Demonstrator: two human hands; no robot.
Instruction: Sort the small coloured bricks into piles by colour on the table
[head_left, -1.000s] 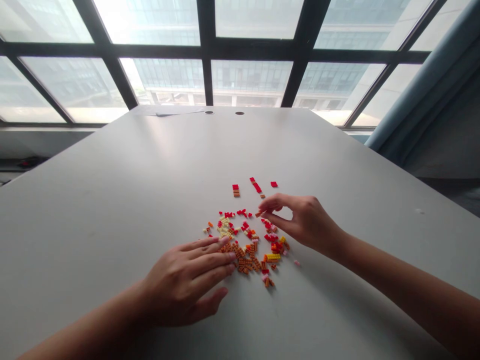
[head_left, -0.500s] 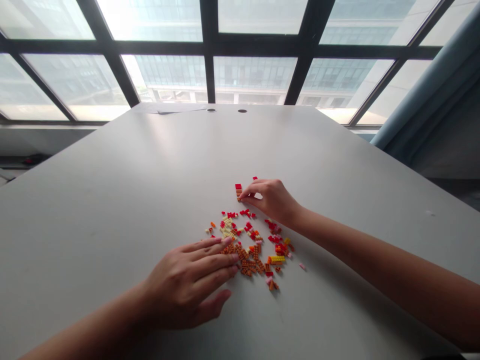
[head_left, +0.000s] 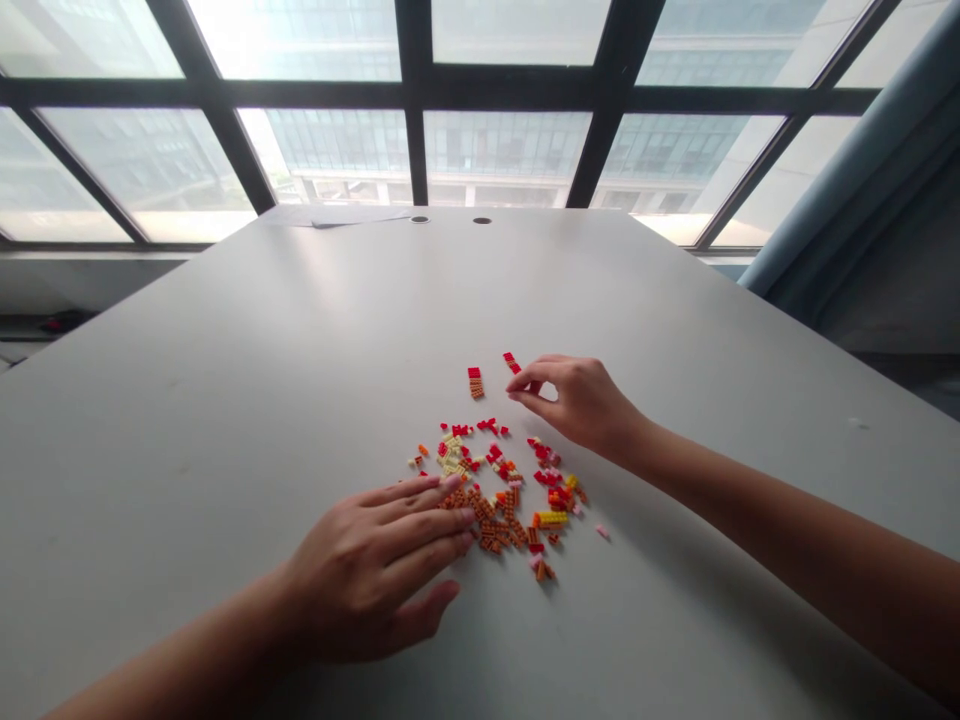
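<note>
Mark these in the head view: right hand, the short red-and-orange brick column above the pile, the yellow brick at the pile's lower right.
right hand [head_left: 581, 402], head view, back of the hand
red-and-orange brick column [head_left: 475, 383], head view, middle of the column
yellow brick [head_left: 551, 519], head view, middle of its top face

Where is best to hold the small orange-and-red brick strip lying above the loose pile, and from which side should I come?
Probably grip the orange-and-red brick strip on its two long sides, coming down from above and from the right with the right hand. It is narrow and lies lengthwise, apart from the loose bricks, so the fingers can likely close there.
</note>
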